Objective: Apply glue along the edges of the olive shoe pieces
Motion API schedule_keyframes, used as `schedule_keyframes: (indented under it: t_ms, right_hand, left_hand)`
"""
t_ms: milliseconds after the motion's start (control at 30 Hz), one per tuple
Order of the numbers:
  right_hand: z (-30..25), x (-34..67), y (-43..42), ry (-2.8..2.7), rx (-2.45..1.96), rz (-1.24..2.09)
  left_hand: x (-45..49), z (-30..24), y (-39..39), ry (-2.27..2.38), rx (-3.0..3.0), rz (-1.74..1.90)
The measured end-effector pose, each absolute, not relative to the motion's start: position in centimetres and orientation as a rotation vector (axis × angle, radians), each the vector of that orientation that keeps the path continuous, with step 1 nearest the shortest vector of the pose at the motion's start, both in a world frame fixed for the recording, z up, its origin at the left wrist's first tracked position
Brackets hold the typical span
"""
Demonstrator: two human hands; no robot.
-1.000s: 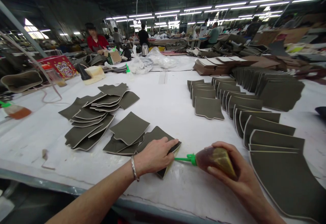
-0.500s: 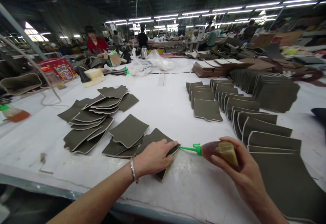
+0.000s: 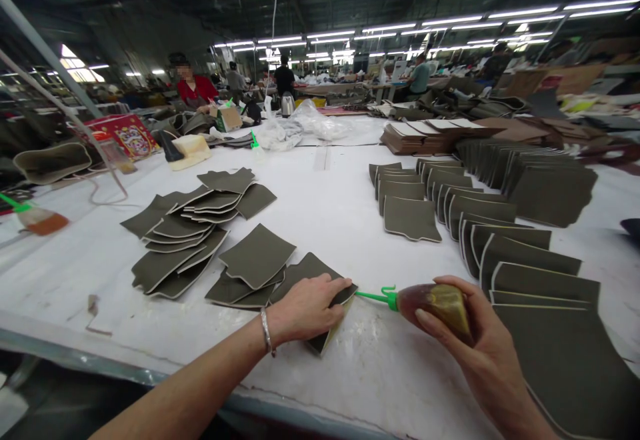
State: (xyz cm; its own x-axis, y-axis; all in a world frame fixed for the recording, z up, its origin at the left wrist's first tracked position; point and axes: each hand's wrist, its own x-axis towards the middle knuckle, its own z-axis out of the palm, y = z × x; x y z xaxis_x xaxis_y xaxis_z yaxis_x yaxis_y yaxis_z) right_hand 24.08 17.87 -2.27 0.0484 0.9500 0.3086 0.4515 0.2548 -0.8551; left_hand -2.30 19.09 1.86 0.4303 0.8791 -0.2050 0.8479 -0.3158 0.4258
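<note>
Because the green-nozzled bottle [image 3: 435, 305] looks light, smooth and squeezable, I judge its broad body the place to grip, and my right hand [image 3: 483, 335] is wrapped around it there, tip beside the corner of a dark panel [image 3: 311, 267]. Under my left hand [image 3: 306, 308], which presses without clasping, that panel seems thin and bendy, best steadied flat on the white table [image 3: 400, 367].
</note>
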Motion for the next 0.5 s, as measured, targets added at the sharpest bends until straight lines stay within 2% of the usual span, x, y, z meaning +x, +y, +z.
schedule_keyframes:
  t_ms: [367, 500]
  right_hand:
    - [-0.9, 20.1, 11.7, -1.360, -1.410, 1.067]
    - [-1.9, 21.6, 12.5, -0.967, -1.309, 1.360]
  left_hand:
    - [-2.3, 2.0, 19.0, 1.458, 2.197, 0.126]
    - [-2.4, 1.8, 19.1, 1.452, 2.170, 0.180]
